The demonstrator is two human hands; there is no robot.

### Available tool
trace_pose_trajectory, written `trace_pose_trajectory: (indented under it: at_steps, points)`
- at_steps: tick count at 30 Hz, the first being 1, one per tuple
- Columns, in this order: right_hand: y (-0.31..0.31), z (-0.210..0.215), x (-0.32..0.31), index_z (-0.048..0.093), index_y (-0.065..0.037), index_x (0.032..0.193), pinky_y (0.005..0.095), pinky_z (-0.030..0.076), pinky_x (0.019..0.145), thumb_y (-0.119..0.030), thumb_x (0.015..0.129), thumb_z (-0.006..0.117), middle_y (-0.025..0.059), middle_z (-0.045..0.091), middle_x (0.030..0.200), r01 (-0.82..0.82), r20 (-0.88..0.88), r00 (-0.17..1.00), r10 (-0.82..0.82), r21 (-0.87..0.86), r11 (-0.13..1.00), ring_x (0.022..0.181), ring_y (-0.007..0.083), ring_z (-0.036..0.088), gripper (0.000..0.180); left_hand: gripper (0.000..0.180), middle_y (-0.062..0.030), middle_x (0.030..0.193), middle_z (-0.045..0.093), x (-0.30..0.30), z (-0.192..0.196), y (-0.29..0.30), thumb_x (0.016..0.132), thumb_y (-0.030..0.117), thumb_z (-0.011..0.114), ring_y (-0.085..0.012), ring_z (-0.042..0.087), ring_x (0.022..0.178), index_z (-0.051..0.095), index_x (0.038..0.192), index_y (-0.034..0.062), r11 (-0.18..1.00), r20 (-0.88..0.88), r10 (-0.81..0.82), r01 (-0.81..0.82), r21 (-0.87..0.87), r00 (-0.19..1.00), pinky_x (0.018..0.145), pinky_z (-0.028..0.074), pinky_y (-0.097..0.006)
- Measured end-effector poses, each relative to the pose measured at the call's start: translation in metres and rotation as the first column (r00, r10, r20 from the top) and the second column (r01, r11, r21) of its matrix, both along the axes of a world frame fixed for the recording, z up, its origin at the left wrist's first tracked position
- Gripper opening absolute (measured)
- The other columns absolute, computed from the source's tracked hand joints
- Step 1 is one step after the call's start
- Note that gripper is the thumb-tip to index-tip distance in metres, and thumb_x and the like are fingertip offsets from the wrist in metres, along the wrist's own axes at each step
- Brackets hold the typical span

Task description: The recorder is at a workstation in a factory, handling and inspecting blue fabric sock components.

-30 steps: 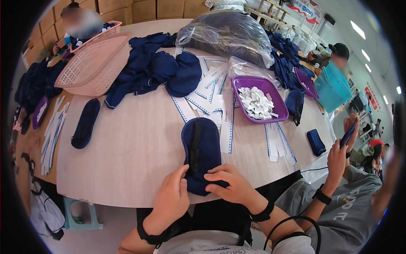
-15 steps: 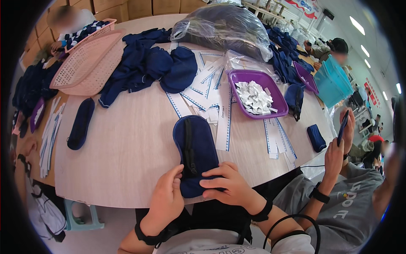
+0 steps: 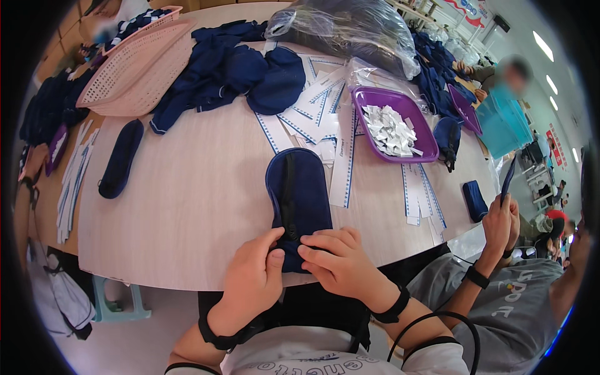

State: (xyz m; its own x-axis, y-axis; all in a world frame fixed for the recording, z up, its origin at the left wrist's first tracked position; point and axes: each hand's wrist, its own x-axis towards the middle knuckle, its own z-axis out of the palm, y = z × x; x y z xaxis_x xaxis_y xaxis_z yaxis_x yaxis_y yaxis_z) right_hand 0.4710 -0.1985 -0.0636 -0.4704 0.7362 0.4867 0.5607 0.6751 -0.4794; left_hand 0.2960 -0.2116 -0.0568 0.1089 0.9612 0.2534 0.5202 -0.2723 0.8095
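Observation:
A navy eye mask (image 3: pixel 309 190) lies lengthwise on the table's near edge in front of me, a black strap (image 3: pixel 288 194) running along it. At its near end, my left hand (image 3: pixel 255 272) grips the left edge between thumb and fingers. My right hand (image 3: pixel 342 259) has its fingers curled over the right side of that end, holding it. The two hands nearly meet there, and the fabric between them is partly hidden. The far part of the mask rests flat, touched by neither hand.
White blue-edged paper strips (image 3: pixel 342 165) lie beyond the mask, beside a purple basket (image 3: pixel 431 140) of small white labels. Navy fabric pieces (image 3: pixel 231 72), a pink basket (image 3: pixel 140 81) and a filled plastic bag (image 3: pixel 344 34) stand farther back. At right, another person's hand (image 3: pixel 497 228) holds a navy piece.
My hands have drawn closer together at the mask's near end, the left fingers shifting inward. The whole view has tilted slightly, so the table sits higher in it.

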Motion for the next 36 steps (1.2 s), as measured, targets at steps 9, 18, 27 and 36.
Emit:
trace_pose_trajectory:
  at_steps: [9, 18, 27, 36]
  points:
    - [-0.005, 0.015, 0.007, 0.057, -0.013, 0.104, 0.0332, 0.034, 0.082, -0.018, 0.062, 0.072, 0.0019, 0.055, 0.109, -0.09, 0.166, 0.981, 0.103, -0.083, 0.992, 0.102, 0.0198, 0.05, 0.044, 0.022, -0.0151, 0.087, 0.058, 0.001, 0.001, -0.004, 0.082, 0.009, 0.048, -0.0302, 0.055, 0.081, 0.053, 0.104, 0.0036, 0.999, -0.06, 0.037, -0.035, 0.033, 0.997, 0.074, 0.042, -0.038]
    - [0.004, 0.009, 0.0, 0.057, -0.004, 0.102, 0.0338, 0.044, 0.076, -0.007, 0.06, 0.069, 0.0085, 0.055, 0.102, -0.093, 0.087, 0.991, 0.1, -0.081, 0.992, 0.092, 0.0266, 0.052, 0.044, 0.019, -0.0161, 0.086, 0.057, 0.0, 0.007, 0.008, 0.084, 0.008, 0.043, -0.0313, 0.054, 0.08, 0.055, 0.097, 0.0016, 0.999, -0.104, -0.051, 0.05, -0.004, 0.993, 0.073, 0.041, -0.037]
    - [0.012, 0.015, 0.001, 0.056, -0.003, 0.101, 0.0332, 0.044, 0.075, -0.005, 0.064, 0.067, 0.0097, 0.055, 0.099, -0.134, 0.005, 0.99, 0.139, -0.237, 0.962, 0.087, 0.0272, 0.052, 0.039, 0.019, -0.0149, 0.089, 0.058, 0.003, 0.008, 0.013, 0.08, 0.005, 0.045, -0.0312, 0.053, 0.083, 0.056, 0.096, 0.002, 0.998, -0.189, -0.024, 0.032, 0.045, 0.982, 0.075, 0.041, -0.037]
    - [0.018, 0.018, 0.001, 0.057, -0.005, 0.099, 0.0336, 0.043, 0.076, -0.006, 0.065, 0.066, 0.0096, 0.056, 0.098, -0.147, -0.018, 0.989, 0.148, -0.285, 0.947, 0.088, 0.0272, 0.052, 0.035, 0.022, -0.015, 0.094, 0.058, 0.002, 0.009, 0.021, 0.079, 0.008, 0.048, -0.0305, 0.053, 0.087, 0.056, 0.099, 0.001, 0.99, -0.206, -0.076, 0.098, 0.1, 0.976, 0.079, 0.04, -0.037]
